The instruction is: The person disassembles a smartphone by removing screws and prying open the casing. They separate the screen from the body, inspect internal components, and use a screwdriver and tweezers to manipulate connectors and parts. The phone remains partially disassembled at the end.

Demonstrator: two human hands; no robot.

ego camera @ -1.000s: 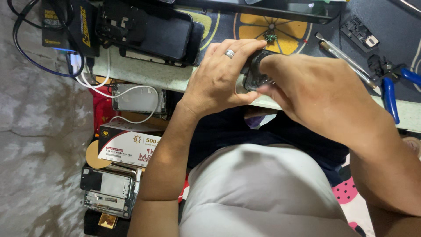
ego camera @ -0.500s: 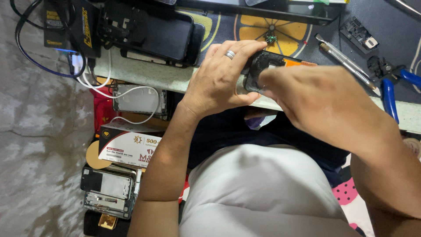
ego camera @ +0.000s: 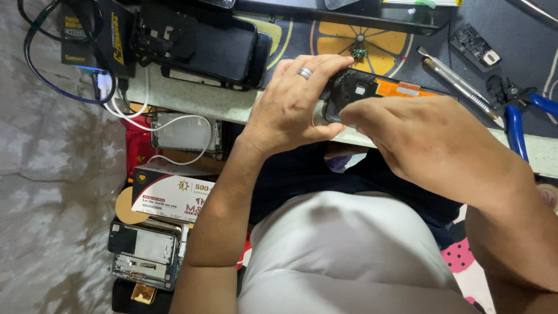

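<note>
Part has rotated since a second ago: then the opened phone frame (ego camera: 372, 93) showed only a small dark end between the hands, now it lies lengthwise, inner side up, with the orange flex strip (ego camera: 401, 88) exposed toward 3 o'clock. Left hand (ego camera: 296, 104) is curled closed around the frame's 9 o'clock end, ringed finger stretched along the top edge, thumb underneath. Right hand (ego camera: 430, 139) has dropped below the frame and grips its lower edge with thumb and fingertips; how tight, can't tell, the fingertips are hidden behind the part. Frame sits held above the near edge of the bench (ego camera: 197, 96), just at 6 o'clock from the yellow wheel pattern on the work mat (ego camera: 401, 46). My read: the inside is now presented for work. Craft knife (ego camera: 459, 84) and blue-handled pliers (ego camera: 517, 110) lie untouched at 3 o'clock; dark phone (ego camera: 215, 46) at 10 o'clock, white carton (ego camera: 174, 195) and stacked phone shells (ego camera: 145, 253) at 7 o'clock, unmoved.
</note>
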